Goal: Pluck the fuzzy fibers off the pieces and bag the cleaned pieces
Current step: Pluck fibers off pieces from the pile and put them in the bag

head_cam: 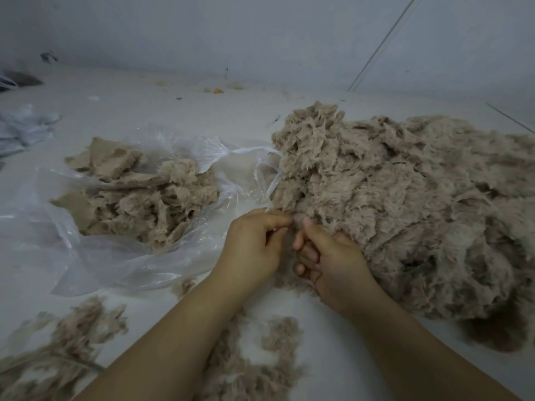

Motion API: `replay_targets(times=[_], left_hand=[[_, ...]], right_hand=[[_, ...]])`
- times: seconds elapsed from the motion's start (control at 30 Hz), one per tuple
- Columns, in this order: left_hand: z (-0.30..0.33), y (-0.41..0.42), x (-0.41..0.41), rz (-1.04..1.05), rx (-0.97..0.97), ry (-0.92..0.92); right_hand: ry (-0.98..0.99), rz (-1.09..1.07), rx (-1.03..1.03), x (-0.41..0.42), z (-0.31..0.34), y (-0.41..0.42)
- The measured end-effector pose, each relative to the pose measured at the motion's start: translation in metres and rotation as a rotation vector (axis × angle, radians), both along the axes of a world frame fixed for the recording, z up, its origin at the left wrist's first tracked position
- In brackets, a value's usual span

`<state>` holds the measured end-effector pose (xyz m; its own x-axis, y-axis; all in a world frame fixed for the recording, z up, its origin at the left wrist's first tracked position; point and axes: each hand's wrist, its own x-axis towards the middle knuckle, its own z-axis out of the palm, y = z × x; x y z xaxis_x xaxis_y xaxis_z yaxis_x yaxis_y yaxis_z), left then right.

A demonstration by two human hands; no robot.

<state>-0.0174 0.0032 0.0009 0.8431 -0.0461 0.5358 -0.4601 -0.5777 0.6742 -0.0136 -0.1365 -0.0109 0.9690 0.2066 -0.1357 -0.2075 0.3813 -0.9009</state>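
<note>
Nearest, loose fibers [254,360] lay scattered over the white surface [162,111] around both forearms. Just beyond, the left hand [254,244] and right hand [333,261] met at the near edge of the big pile [405,198], fingers curled and close together; they seemed to pinch a bit of fuzz between them, though the dim light hid exactly what. To the left, the clear bag [121,256] lay open, holding cleaned pieces [139,198]. Farther off, crumpled plastic [26,125] sat near the wall [260,33].
</note>
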Motion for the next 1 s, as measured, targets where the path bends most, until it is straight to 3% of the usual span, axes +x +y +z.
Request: replay_targets(times=[0.2,0.37,0.5,0.63,0.7,0.87,1.0], left_hand=[[0.01,-0.002,-0.001,-0.106,-0.077,0.143],[0.028,-0.009,-0.01,-0.288,-0.226,0.092],[0.033,-0.02,-0.012,-0.288,-0.013,0.093],[0.036,-0.029,-0.011,-0.222,0.1,0.23],[0.039,-0.031,-0.009,-0.2,0.033,0.27],[0.041,-0.016,-0.011,-0.241,-0.438,0.287],[0.035,-0.004,-0.015,-0.269,-0.465,0.346]], right_hand=[[-0.034,0.016,0.021,-0.002,0.001,0.0],[0.008,-0.001,0.069,0.002,-0.003,-0.003],[0.021,-0.03,0.039,0.002,-0.004,-0.005],[0.038,-0.026,0.053,0.002,-0.007,-0.005],[0.059,-0.02,0.118,0.002,-0.004,-0.005],[0.039,0.015,0.148,0.0,0.003,-0.006],[0.075,0.015,0.148,0.0,0.004,-0.007]])
